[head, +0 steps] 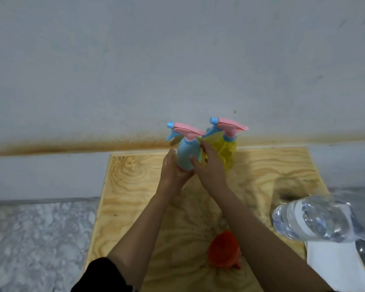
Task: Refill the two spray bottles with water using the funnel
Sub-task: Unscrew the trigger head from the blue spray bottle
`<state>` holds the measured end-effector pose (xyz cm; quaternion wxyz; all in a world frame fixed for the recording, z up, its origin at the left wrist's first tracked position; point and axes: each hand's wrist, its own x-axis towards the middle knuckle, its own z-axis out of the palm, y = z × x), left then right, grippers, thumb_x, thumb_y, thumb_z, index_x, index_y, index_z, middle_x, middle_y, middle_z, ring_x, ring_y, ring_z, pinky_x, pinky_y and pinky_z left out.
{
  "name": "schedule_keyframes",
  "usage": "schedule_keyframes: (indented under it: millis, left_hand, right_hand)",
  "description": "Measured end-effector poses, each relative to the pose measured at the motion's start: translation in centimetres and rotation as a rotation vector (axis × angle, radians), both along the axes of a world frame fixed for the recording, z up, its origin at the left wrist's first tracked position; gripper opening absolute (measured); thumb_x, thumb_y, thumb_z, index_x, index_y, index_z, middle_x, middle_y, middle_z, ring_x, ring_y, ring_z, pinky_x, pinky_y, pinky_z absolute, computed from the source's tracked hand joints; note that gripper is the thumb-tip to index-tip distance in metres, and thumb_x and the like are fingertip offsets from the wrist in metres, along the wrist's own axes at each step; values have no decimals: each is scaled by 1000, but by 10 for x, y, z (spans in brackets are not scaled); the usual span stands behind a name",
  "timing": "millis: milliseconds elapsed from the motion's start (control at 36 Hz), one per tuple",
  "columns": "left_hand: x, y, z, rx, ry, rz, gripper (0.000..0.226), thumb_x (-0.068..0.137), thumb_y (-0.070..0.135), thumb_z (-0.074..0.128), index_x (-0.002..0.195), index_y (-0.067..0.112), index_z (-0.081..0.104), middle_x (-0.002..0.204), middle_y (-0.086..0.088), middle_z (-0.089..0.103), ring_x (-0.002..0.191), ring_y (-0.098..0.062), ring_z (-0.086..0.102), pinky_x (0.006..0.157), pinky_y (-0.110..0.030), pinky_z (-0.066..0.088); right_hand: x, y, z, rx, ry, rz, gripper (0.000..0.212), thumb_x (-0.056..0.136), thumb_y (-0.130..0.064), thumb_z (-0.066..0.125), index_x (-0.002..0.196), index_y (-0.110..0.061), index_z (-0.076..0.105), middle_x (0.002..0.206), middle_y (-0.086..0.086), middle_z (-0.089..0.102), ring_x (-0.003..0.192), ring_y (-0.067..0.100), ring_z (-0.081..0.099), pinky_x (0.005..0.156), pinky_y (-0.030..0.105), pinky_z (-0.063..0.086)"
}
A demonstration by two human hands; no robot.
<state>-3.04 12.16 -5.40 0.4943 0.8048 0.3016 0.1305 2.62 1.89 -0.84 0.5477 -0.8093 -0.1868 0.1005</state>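
We see a rounded, opaque blue spray bottle (185,157) of plastic, topped with a pink trigger head, a pink collar and a small blue nozzle that points left. It stands upright near the far edge of a pale plywood board (135,186), close to the wall, held between both hands. The left hand (173,171) cups its lower left side and base, fingers curled under and round it. The right hand (209,169) grips it from the other side: the thumb lies across the front of the body, and the fingers reach round behind, between this bottle and its neighbour. We cannot tell whether the base rests on the board or is lifted just off it.

Touching it on the right stands a translucent yellow spray bottle (230,150) with the same pink head and blue nozzle, also upright. The blue body hides its contents, and we cannot read a level in the yellow one.

A clear plastic water bottle (312,220) with a white label lies on its side at the board's right edge, blurred, so its fill is unclear. An orange funnel (223,249) lies on the near part of the board, between our forearms.
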Motion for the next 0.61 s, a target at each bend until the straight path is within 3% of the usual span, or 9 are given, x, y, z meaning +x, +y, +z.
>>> schedule_keyframes:
  millis: [56,111,139,194,250,333,417,500,611]
  left_hand:
    - [7,6,-3,-58,-12,-60,90,62,23,88,136,7,39,133,-2,47,118,-12,47,92,-16,44]
    - [12,10,-4,-132,-50,-119,88,60,13,88,134,4,41,135,-12,52,123,-25,51,99,-45,47]
    - [14,10,-4,-157,-68,-127,87,60,10,88,134,4,42,133,-14,54,123,-27,52,98,-50,46]
    - [17,10,-6,-160,-74,-115,88,62,10,86,136,5,40,135,-12,52,124,-25,51,100,-45,46]
    - [17,7,-11,-103,-72,-89,84,67,13,83,138,7,39,137,-8,51,123,-18,50,95,-23,46]
    - [16,0,-8,-89,-108,-5,68,74,17,76,134,14,45,129,-3,57,109,-7,52,75,-2,40]
    - [14,-8,1,-123,-134,69,59,75,31,65,129,12,51,122,-2,61,106,-9,56,77,-12,43]
    - [8,-14,4,-103,-135,86,44,82,17,69,124,12,55,117,-3,63,104,-15,59,70,-2,41]
    - [-10,-18,6,-68,-109,49,54,77,19,73,126,12,53,123,-4,61,108,-16,57,81,-14,43]
  right_hand:
    - [3,9,0,26,-22,-30,42,83,-17,67,122,-8,53,108,-5,57,98,5,50,78,-1,36]
    - [8,18,-2,38,-31,-47,36,81,-14,68,114,-4,57,95,-7,53,88,6,49,68,-6,34]
    - [9,21,-3,40,-29,-39,34,82,-13,67,113,-4,57,96,-6,54,87,8,50,69,-4,36]
    - [13,26,-7,16,-31,-12,35,84,-14,65,117,-7,56,106,2,60,96,14,55,80,11,42]
    - [14,27,-13,-3,-48,-15,34,85,-18,65,116,-9,56,111,9,61,102,21,56,85,28,45]
    - [10,27,-17,18,-82,-54,31,85,-25,64,112,-14,56,106,6,62,99,20,57,82,29,46]
    - [3,25,-20,0,-119,-85,29,86,-32,62,110,-15,56,102,4,62,95,19,58,75,26,44]
    - [-5,21,-17,-19,-154,-104,30,87,-35,60,110,-16,56,100,3,63,92,19,58,70,26,42]
    - [-19,11,-9,-46,-162,-122,30,89,-39,57,113,-21,57,99,-2,62,91,14,58,68,26,44]
